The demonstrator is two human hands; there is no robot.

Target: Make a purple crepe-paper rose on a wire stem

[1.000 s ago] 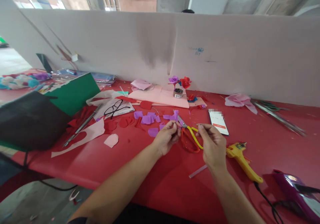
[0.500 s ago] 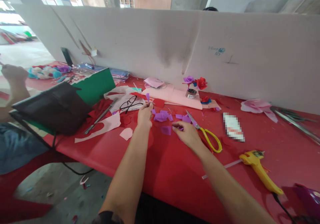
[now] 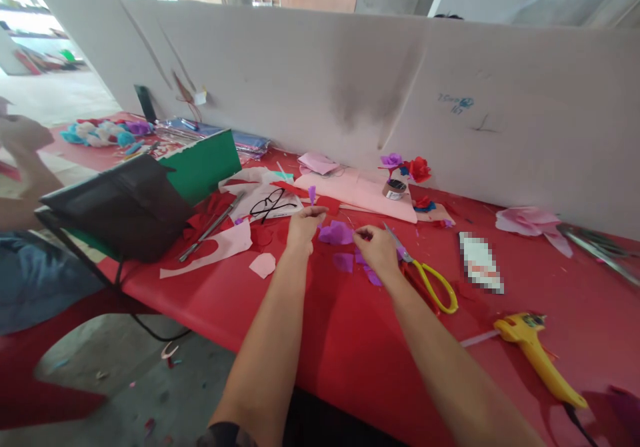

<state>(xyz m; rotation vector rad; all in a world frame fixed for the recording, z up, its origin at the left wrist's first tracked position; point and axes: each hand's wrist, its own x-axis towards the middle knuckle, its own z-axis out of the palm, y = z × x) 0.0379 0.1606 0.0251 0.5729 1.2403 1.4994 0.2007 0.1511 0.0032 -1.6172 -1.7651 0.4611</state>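
"The left hand (image 3: 303,230) and right hand (image 3: 376,246) have moved leftward from the scissors (image 3: 409,258). Any room on the table (image 3: 335,327)?"

"Bare red between the purple petals (image 3: 336,233) and its near edge."

"And the tape roll (image 3: 395,191)?"

"Flowers (image 3: 391,161) stand in it."

"Grips?"

"Left pinches purple paper (image 3: 313,194) upright; right's fingertips meet at the petals, contents unclear."

One glue gun (image 3: 537,354), one tape roll (image 3: 395,192), one pair of scissors (image 3: 409,258)
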